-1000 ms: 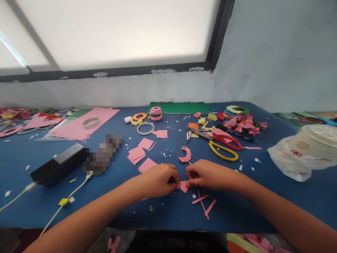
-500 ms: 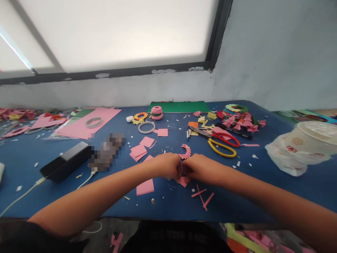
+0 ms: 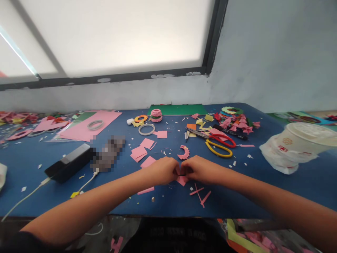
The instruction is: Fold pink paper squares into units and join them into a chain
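Near the front middle of the blue table, my left hand (image 3: 168, 170) and my right hand (image 3: 196, 169) meet with fingers pinched. Between and below the fingertips shows a small pink paper piece (image 3: 182, 180), gripped by both. Just beyond the hands lies a curved, toothed pink paper chain (image 3: 184, 153). Pink paper squares (image 3: 138, 153) are spread to the left, partly behind my left forearm. To the right of the hands are thin pink strips (image 3: 202, 201) lying crossed. Red- and yellow-handled scissors (image 3: 218, 148) lie further right with blades pointing left.
A tape roll (image 3: 146, 129), a stacked pink and green ring (image 3: 156, 115) and a green sheet (image 3: 177, 109) lie behind. A black case (image 3: 68, 162) with a cable sits left, a bagged cup (image 3: 292, 146) right. Folded paper pieces (image 3: 238, 123) are piled at the back right.
The view has shifted slightly. Both hands remain together at the pink paper, and my left forearm now covers more of the lower pink paper on the left.
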A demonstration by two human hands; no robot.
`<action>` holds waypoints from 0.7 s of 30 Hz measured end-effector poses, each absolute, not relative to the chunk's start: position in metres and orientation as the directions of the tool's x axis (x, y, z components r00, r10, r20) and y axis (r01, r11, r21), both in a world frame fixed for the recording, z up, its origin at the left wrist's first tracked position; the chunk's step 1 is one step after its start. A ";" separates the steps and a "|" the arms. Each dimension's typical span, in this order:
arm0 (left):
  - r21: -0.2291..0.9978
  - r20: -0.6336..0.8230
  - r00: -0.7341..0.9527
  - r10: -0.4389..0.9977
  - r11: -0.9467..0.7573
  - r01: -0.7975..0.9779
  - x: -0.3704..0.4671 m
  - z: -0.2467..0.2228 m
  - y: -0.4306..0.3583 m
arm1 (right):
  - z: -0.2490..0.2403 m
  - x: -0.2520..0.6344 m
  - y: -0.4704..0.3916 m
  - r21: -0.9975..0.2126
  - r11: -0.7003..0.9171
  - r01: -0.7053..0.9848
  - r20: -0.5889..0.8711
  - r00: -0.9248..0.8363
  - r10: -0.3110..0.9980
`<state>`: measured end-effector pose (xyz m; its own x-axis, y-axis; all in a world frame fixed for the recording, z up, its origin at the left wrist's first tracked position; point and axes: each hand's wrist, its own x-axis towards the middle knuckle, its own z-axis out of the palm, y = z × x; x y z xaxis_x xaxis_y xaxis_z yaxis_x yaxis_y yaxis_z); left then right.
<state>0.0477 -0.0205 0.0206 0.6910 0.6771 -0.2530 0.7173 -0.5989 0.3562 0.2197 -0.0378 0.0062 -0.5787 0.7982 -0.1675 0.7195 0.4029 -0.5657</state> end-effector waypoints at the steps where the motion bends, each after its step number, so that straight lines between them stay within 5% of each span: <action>1: 0.377 -0.238 0.703 0.670 -0.603 0.703 0.045 0.018 -0.020 | 0.004 0.221 -0.039 -0.588 0.395 0.706 -0.151 -0.575 0.804; 12: 0.410 -0.019 0.810 0.585 -0.735 0.540 0.029 0.008 -0.030 | -0.011 0.230 -0.054 -0.652 0.514 0.558 0.113 -0.598 0.793; 16: 0.406 0.024 0.824 0.566 -0.759 0.509 0.026 0.003 -0.030 | -0.022 0.230 -0.058 -0.533 0.681 0.502 0.307 -0.635 0.709; 21: 0.357 0.093 0.871 0.483 -0.832 0.423 0.019 -0.003 -0.027 | -0.028 0.235 -0.059 -0.340 0.780 0.526 0.356 -0.696 0.624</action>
